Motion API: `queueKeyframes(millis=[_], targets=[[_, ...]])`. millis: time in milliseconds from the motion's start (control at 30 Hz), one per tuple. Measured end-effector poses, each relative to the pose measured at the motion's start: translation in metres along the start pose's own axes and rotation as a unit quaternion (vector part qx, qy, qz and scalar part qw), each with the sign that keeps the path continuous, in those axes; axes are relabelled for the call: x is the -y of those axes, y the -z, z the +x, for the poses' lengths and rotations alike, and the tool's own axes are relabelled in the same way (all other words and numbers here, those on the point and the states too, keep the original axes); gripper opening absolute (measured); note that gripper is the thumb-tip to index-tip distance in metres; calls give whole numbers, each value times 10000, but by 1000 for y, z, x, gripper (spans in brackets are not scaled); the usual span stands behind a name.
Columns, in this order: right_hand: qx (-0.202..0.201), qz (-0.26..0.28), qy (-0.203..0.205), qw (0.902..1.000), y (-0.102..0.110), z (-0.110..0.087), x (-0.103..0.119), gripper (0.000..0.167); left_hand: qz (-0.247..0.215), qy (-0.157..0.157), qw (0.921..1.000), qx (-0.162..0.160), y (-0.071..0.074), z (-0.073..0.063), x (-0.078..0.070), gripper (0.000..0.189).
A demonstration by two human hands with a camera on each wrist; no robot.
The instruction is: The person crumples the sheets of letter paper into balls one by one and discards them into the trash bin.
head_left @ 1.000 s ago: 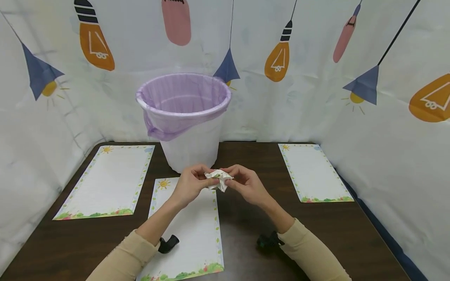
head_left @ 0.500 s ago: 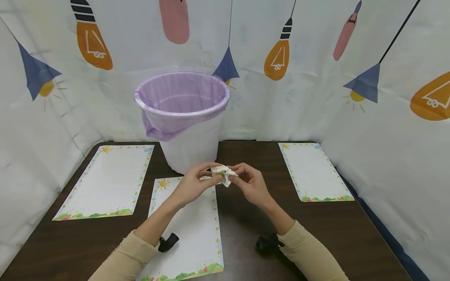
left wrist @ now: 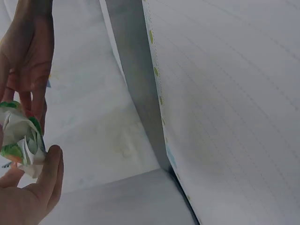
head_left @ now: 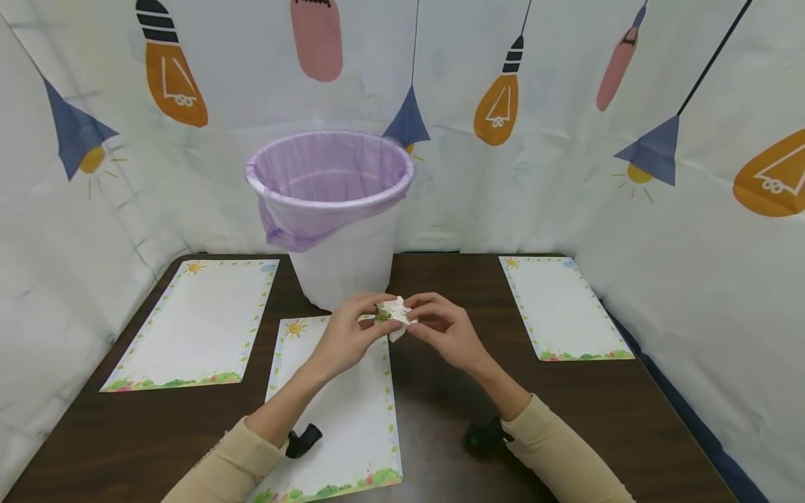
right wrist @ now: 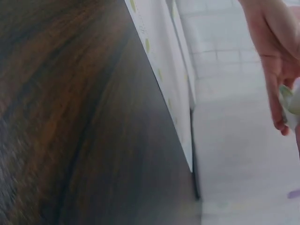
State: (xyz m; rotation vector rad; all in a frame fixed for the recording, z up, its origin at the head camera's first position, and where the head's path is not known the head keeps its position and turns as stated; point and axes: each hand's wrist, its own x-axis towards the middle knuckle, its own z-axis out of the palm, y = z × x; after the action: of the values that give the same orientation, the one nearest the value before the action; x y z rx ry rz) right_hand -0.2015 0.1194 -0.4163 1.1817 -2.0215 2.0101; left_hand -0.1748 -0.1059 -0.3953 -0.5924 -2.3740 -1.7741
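A crumpled ball of paper [head_left: 395,313], white with green printed bits, is held between both hands above the table, in front of the bin. My left hand [head_left: 349,335] pinches its left side with thumb and fingers. On the other side my right hand [head_left: 447,331] grips it with thumb and fingertips. The left wrist view shows the wad [left wrist: 23,138] up close, with folds and a green and orange print. Only part of the paper [right wrist: 291,105] enters the right wrist view at its right edge.
A white bin [head_left: 342,262] with a purple liner [head_left: 295,230] stands behind the hands. Flat bordered sheets lie on the dark table [head_left: 453,433]: a left sheet [head_left: 195,321], a middle sheet [head_left: 333,426] under the left forearm, and a right sheet [head_left: 566,307].
The paper ball has been turned and squeezed between the fingers, and the right fingers have shifted over it. Both hands stay in nearly the same place; the sheets and bin have not moved.
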Motion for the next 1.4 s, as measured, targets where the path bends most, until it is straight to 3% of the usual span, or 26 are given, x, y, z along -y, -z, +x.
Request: queueKeyframes(millis=[133,267,433,633,933,1167,1267,1400], targets=[[-13,420,-222,9989,1,1,-1,38,-132,-189,9997,-36,-3,-1,0,59],[73,637,-413,9971,0,3,1,56,-213,-126,9995,-215,-4,-2,2,76],[225,567,-356,9975,-2,2,2,52,-165,35,9998,-139,-2,0,3,71],[136,525,5,9985,-7,-1,0,47,-357,140,9992,82,0,2,4,72],[-321,409,122,9986,-18,2,1,41,-990,-253,9946,-193,-3,8,4,58],[-743,366,-57,9965,-21,4,2,31,-1090,-530,9915,-483,-9,10,6,45],[-798,345,-163,9961,-20,6,3,29,-1155,-539,9903,-552,-11,12,6,41],[-657,430,-257,9966,-17,5,4,35,-1478,-326,9868,-576,-13,15,7,38]])
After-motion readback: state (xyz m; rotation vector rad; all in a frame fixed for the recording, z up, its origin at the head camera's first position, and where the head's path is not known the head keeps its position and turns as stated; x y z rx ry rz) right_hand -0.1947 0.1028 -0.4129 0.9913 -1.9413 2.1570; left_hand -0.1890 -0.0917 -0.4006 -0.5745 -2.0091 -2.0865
